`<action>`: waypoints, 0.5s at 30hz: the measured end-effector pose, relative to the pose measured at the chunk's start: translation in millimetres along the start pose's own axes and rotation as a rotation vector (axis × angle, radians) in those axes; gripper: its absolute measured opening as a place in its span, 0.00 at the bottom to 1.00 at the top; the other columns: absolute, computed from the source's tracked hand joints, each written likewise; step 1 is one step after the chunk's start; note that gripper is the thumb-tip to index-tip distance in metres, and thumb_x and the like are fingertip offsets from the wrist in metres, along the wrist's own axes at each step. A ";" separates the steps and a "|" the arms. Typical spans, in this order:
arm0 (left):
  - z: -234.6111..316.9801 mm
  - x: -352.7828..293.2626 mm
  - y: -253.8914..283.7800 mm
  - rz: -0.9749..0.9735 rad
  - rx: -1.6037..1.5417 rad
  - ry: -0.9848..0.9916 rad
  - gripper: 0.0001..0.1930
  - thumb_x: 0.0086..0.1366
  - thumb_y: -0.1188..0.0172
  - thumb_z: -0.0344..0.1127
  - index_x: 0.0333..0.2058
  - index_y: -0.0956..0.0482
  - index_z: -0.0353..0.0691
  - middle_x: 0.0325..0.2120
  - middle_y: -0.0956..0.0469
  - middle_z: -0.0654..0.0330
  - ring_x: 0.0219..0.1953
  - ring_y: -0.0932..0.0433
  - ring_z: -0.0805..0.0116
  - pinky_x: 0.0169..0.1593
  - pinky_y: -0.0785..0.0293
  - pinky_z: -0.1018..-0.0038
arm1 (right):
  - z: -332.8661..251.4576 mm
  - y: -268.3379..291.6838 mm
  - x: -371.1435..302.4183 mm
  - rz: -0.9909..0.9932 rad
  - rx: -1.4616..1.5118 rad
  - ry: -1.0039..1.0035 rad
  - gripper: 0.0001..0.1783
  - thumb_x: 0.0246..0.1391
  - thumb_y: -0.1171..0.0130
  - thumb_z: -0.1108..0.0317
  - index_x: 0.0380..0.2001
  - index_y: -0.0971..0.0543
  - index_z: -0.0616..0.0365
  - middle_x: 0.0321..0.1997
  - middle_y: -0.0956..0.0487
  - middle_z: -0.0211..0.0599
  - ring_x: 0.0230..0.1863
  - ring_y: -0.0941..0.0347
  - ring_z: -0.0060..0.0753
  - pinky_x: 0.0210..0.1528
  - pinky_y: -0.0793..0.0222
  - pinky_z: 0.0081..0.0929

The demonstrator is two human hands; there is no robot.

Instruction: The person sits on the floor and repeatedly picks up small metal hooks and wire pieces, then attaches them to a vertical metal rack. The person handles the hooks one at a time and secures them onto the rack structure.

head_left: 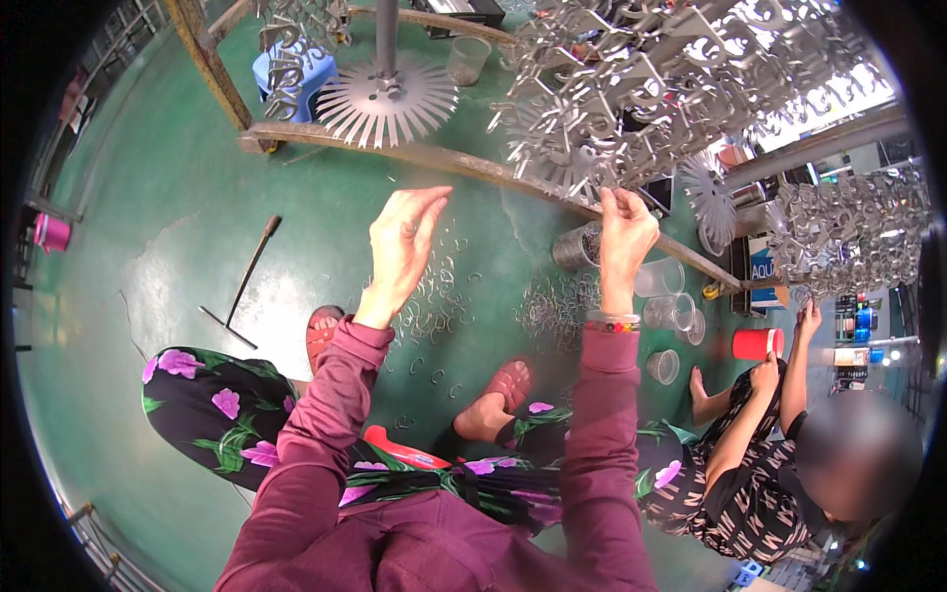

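My left hand [402, 242] is raised over the floor, its thumb and fingers closed in a pinch; anything between them is too small to make out. To its right, my right hand [627, 237] also pinches, its fingertips close to the lower edge of a dense cluster of hanging curved metal pieces [631, 89]. Whether it touches them or holds a piece I cannot tell. Below the hands, loose metal hooks [434, 306] lie scattered on the green floor, with a denser pile of small metal pieces [557, 304] beside them.
A rusty frame bar [444, 163] crosses ahead, near a slotted metal disc [387, 104]. Clear plastic cups [669, 312] stand at right. A T-shaped tool [247, 281] lies left. At right, a co-worker [750, 464] reaches toward another hanging cluster, one hand by a red container [756, 343].
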State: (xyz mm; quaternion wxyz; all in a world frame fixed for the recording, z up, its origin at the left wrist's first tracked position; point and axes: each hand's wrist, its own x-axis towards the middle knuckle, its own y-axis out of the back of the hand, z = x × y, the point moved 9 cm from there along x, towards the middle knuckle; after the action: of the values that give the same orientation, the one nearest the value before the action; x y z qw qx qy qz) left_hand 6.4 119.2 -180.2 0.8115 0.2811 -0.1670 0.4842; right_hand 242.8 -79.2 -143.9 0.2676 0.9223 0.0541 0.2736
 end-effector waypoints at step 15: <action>-61.0 4.5 24.8 0.071 0.065 0.109 0.08 0.59 0.42 0.30 0.37 0.20 0.40 0.31 0.20 0.57 0.35 0.22 0.63 0.40 0.27 0.73 | -16.2 0.2 19.1 -0.047 -0.294 0.342 0.13 0.48 0.37 0.63 0.31 0.20 0.64 0.24 0.20 0.44 0.23 0.29 0.29 0.31 0.32 0.28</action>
State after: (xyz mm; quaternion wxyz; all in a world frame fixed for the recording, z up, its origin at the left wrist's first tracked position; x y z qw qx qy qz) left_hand -13.3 169.3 -218.4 0.7923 0.2743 -0.1167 0.5324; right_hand 250.2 -67.1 -123.3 0.3923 0.8120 0.0798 0.4247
